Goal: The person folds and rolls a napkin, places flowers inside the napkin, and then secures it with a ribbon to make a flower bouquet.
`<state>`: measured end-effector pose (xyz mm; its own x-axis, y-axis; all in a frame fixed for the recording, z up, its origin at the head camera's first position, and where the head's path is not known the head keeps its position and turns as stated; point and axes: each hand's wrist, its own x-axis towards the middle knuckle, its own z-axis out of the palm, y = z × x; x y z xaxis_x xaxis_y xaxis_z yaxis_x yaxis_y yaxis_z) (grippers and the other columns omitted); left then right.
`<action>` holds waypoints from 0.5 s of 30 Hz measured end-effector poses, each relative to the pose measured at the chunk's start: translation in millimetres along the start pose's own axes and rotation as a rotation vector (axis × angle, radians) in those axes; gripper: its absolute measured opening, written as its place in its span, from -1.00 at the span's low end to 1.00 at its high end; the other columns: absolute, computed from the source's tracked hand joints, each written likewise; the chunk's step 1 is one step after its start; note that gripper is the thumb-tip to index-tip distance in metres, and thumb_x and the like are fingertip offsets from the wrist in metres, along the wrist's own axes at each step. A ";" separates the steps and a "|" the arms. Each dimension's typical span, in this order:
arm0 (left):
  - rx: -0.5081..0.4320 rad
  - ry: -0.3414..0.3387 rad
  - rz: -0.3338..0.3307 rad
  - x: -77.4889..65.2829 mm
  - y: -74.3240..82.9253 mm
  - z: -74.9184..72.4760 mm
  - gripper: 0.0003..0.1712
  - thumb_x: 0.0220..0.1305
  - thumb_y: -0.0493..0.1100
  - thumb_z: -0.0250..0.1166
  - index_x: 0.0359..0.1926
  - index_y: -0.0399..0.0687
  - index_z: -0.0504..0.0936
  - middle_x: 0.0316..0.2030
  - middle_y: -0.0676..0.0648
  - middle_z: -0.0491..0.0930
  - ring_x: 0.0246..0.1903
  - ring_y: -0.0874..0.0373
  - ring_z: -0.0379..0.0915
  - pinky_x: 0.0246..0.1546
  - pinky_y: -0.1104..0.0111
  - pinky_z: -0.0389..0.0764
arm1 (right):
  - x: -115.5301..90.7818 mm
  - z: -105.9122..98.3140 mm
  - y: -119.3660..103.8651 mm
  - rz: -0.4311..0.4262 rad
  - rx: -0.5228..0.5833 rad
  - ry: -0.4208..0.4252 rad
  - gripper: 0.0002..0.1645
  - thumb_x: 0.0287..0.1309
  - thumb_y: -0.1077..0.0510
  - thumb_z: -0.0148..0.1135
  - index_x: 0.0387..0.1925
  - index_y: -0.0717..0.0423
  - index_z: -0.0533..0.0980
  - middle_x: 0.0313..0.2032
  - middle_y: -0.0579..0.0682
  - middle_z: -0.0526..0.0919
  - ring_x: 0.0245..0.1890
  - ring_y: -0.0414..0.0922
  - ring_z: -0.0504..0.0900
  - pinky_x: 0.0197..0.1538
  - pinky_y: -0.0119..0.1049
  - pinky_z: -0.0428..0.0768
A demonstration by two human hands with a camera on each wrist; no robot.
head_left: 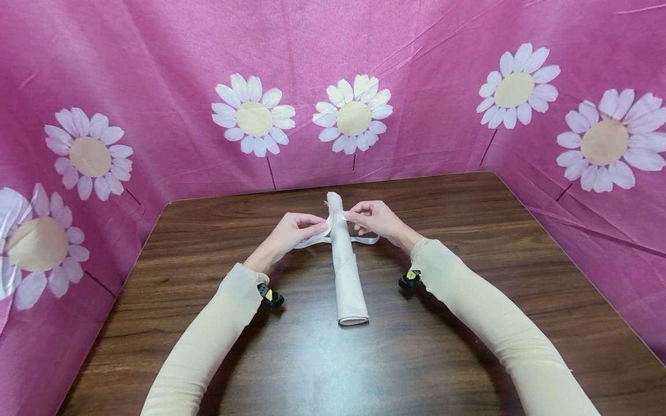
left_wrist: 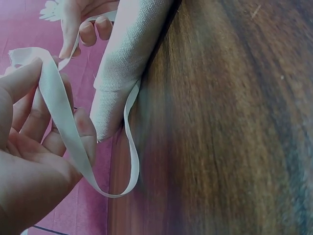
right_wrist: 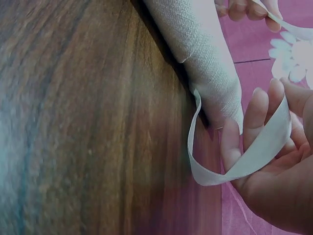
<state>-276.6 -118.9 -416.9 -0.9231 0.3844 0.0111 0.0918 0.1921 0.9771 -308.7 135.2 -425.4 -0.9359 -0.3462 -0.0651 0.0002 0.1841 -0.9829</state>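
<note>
A roll of off-white cloth (head_left: 347,277) lies lengthwise on the table, its near end showing the folded layers. Beneath its far half runs a white ribbon (head_left: 366,240), coming out in a loop on either side. My left hand (head_left: 288,234) pinches one part of the ribbon between thumb and index finger, just left of the roll. On the other side, my right hand (head_left: 384,222) pinches the opposite part close to the cloth. In the left wrist view the ribbon (left_wrist: 62,115) drapes across the left fingers; the right wrist view shows the ribbon (right_wrist: 261,154) hanging in a curve past the right fingers.
The dark wood table (head_left: 208,231) carries the roll and ribbon. Pink fabric (head_left: 312,34) printed with white daisies hangs around the back and sides. A small black device sits at the left wrist (head_left: 270,296) and another at the right wrist (head_left: 410,280).
</note>
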 end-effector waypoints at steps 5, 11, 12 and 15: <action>0.009 -0.007 0.014 1.8 -0.6 3.1 -0.72 0.34 -0.20 0.39 -0.03 -0.32 0.74 -0.32 -0.02 0.75 -0.40 0.29 0.56 -0.38 0.45 0.58 | -1.7 5.2 -3.4 0.001 0.015 -0.026 -0.75 0.37 0.14 0.30 -0.12 0.30 0.58 -0.49 0.03 0.63 -0.49 -0.22 0.57 -0.33 -0.34 0.67; -0.027 0.001 -0.035 3.1 -0.2 5.8 -0.70 0.31 -0.20 0.42 -0.02 -0.32 0.73 -0.33 -0.08 0.76 -0.39 0.26 0.59 -0.40 0.48 0.56 | -2.7 7.8 -4.1 -0.034 -0.008 -0.077 -0.81 0.41 0.18 0.25 -0.15 0.27 0.58 -0.53 -0.06 0.60 -0.49 -0.23 0.57 -0.28 -0.28 0.68; -0.031 0.003 -0.041 3.1 0.0 5.9 -0.70 0.31 -0.20 0.42 -0.01 -0.32 0.73 -0.32 -0.09 0.76 -0.39 0.26 0.59 -0.40 0.48 0.56 | -2.8 7.7 -3.9 -0.037 -0.009 -0.078 -0.82 0.41 0.18 0.25 -0.15 0.27 0.59 -0.53 -0.06 0.61 -0.49 -0.23 0.57 -0.28 -0.28 0.68; -0.038 0.008 -0.054 3.4 0.1 6.0 -0.69 0.31 -0.21 0.42 0.00 -0.33 0.72 -0.31 -0.10 0.76 -0.38 0.27 0.60 -0.40 0.48 0.57 | -3.1 7.5 -3.6 -0.042 -0.010 -0.080 -0.82 0.41 0.18 0.25 -0.15 0.27 0.59 -0.52 -0.05 0.61 -0.48 -0.23 0.57 -0.28 -0.28 0.68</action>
<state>-277.5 -112.2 -418.0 -0.9291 0.3675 -0.0406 0.0273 0.1778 0.9837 -303.1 128.7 -423.0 -0.9038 -0.4262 -0.0378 -0.0421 0.1766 -0.9834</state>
